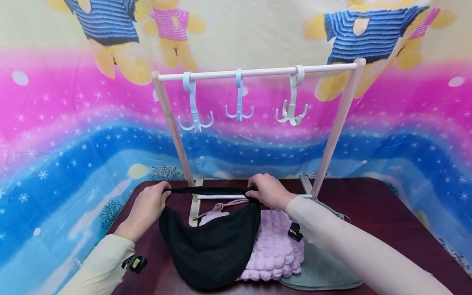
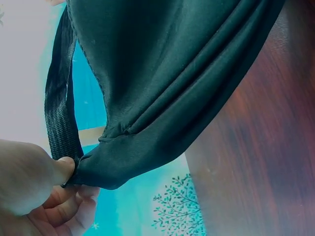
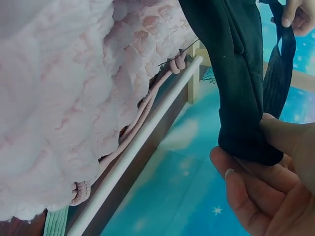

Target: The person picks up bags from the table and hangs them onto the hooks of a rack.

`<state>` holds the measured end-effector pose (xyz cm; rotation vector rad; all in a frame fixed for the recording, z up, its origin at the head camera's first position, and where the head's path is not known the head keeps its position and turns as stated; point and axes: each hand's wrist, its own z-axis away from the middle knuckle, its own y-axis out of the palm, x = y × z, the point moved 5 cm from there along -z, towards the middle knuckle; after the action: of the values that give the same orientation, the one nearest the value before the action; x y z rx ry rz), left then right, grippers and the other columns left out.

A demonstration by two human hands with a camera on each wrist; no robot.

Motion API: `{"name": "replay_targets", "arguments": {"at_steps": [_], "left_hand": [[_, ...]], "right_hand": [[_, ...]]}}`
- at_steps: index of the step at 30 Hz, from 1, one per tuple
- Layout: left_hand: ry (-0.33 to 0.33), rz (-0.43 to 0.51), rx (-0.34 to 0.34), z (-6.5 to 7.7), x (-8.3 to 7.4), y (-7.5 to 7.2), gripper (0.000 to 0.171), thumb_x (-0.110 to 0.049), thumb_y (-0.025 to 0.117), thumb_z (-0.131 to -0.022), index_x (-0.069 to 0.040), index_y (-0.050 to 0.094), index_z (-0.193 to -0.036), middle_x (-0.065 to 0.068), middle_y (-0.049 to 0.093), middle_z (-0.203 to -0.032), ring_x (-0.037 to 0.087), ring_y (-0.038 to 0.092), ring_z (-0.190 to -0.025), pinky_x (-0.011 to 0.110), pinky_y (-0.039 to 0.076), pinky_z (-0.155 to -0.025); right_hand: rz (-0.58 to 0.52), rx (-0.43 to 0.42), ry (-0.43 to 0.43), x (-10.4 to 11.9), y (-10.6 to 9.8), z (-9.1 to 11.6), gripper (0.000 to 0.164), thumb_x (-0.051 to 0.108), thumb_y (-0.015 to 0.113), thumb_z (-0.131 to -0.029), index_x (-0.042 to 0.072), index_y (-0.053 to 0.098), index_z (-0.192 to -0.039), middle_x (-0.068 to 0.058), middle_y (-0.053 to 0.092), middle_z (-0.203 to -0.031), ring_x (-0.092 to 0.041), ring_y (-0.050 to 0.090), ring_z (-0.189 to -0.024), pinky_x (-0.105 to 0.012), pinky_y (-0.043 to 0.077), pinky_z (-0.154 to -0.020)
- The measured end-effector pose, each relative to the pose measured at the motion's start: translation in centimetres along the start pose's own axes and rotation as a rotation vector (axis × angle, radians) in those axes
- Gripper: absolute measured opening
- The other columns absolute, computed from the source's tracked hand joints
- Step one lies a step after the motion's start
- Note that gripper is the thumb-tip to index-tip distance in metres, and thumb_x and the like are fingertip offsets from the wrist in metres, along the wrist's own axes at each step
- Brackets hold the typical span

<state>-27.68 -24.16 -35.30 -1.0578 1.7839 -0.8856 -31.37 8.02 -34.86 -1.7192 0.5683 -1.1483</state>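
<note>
A black shoulder bag [image 1: 210, 250] hangs between both hands over the near part of the table, its strap stretched flat across the top. My left hand [image 1: 149, 207] pinches one upper corner where strap and body meet; in the left wrist view the thumb [image 2: 64, 167] presses on that joint. At the opposite corner my right hand [image 1: 271, 190] grips the cloth, and the right wrist view shows the bag's end [image 3: 251, 142] between thumb and fingers. Behind the black bag lies a pink puffy bag [image 1: 276, 246] with a knotted cord [image 1: 219, 207], partly covered.
A grey-green bag [image 1: 324, 266] lies under the right forearm. Behind stands a wooden rack [image 1: 335, 127] whose top bar [image 1: 265, 72] carries a blue hook [image 1: 195, 108], a second blue hook [image 1: 239, 100] and a pale green hook [image 1: 292, 102]. The dark table [image 1: 387, 229] meets a printed cloth backdrop.
</note>
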Motion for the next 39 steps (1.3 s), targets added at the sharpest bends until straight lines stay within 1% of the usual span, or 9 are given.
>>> {"name": "replay_targets", "arguments": {"at_steps": [6,11,16,20,24,30,33,39], "left_hand": [[0.005,-0.012,0.002,-0.1,-0.3,-0.4,0.012,-0.006,0.062,-0.099,-0.002,0.069,-0.108,0.014,0.073,-0.091,0.018,0.061,-0.065,0.035,0.047,-0.059],[0.017,-0.02,-0.005,-0.2,-0.6,-0.7,0.012,-0.007,0.062,-0.099,-0.002,0.068,-0.108,0.014,0.072,-0.091,0.02,0.062,-0.067,0.036,0.048,-0.06],[0.009,-0.024,-0.013,-0.1,-0.9,-1.1,0.013,-0.007,0.062,-0.099,-0.002,0.069,-0.109,0.015,0.072,-0.091,0.021,0.063,-0.068,0.038,0.049,-0.061],[0.002,-0.024,-0.022,-0.1,-1.0,-1.5,0.013,-0.008,0.061,-0.1,-0.002,0.07,-0.108,0.015,0.073,-0.091,0.021,0.064,-0.069,0.04,0.05,-0.063],[0.005,-0.022,-0.028,-0.1,-1.3,-1.9,0.012,-0.007,0.061,-0.1,-0.002,0.07,-0.107,0.014,0.072,-0.09,0.021,0.062,-0.068,0.04,0.049,-0.062],[0.009,-0.014,-0.038,0.1,-1.3,-2.4,0.012,-0.009,0.06,-0.101,-0.005,0.069,-0.107,0.013,0.072,-0.089,0.019,0.06,-0.067,0.036,0.045,-0.059],[0.011,-0.013,-0.049,0.0,-1.2,-2.7,0.012,-0.009,0.06,-0.101,-0.005,0.069,-0.108,0.014,0.072,-0.091,0.02,0.059,-0.066,0.035,0.043,-0.059],[0.037,-0.002,-0.08,-0.1,-1.3,-3.4,0.011,-0.008,0.06,-0.1,-0.005,0.069,-0.107,0.015,0.073,-0.092,0.022,0.061,-0.068,0.036,0.044,-0.061]], "right_hand": [[0.005,-0.035,-0.022,0.1,-0.6,0.5,0.009,0.024,0.071,-0.095,0.015,0.075,-0.094,0.003,0.073,-0.087,-0.006,0.061,-0.067,-0.03,0.051,-0.066],[0.004,-0.046,-0.025,0.1,-1.0,0.8,0.01,0.024,0.071,-0.095,0.015,0.075,-0.096,0.002,0.073,-0.089,-0.006,0.061,-0.069,-0.03,0.051,-0.067],[-0.008,-0.055,-0.041,0.1,-1.4,0.8,0.01,0.024,0.07,-0.096,0.015,0.075,-0.095,0.003,0.073,-0.087,-0.006,0.06,-0.066,-0.029,0.05,-0.064],[-0.005,-0.078,-0.052,0.3,-1.8,0.9,0.01,0.024,0.07,-0.096,0.015,0.075,-0.096,0.003,0.072,-0.088,-0.006,0.06,-0.066,-0.03,0.05,-0.065],[0.004,-0.089,-0.056,0.5,-2.2,1.0,0.011,0.024,0.071,-0.096,0.015,0.075,-0.098,0.002,0.073,-0.09,-0.006,0.06,-0.068,-0.03,0.051,-0.067],[0.003,-0.113,-0.06,1.1,-2.7,1.3,0.012,0.025,0.072,-0.095,0.015,0.075,-0.1,0.002,0.074,-0.092,-0.006,0.062,-0.07,-0.031,0.052,-0.068],[-0.003,-0.127,-0.069,1.4,-3.1,1.5,0.012,0.025,0.072,-0.095,0.015,0.075,-0.101,0.002,0.074,-0.091,-0.006,0.062,-0.07,-0.03,0.052,-0.067],[-0.02,-0.162,-0.094,1.8,-3.9,1.6,0.011,0.023,0.071,-0.095,0.014,0.075,-0.101,0.002,0.074,-0.089,-0.005,0.061,-0.068,-0.028,0.05,-0.064]]}}
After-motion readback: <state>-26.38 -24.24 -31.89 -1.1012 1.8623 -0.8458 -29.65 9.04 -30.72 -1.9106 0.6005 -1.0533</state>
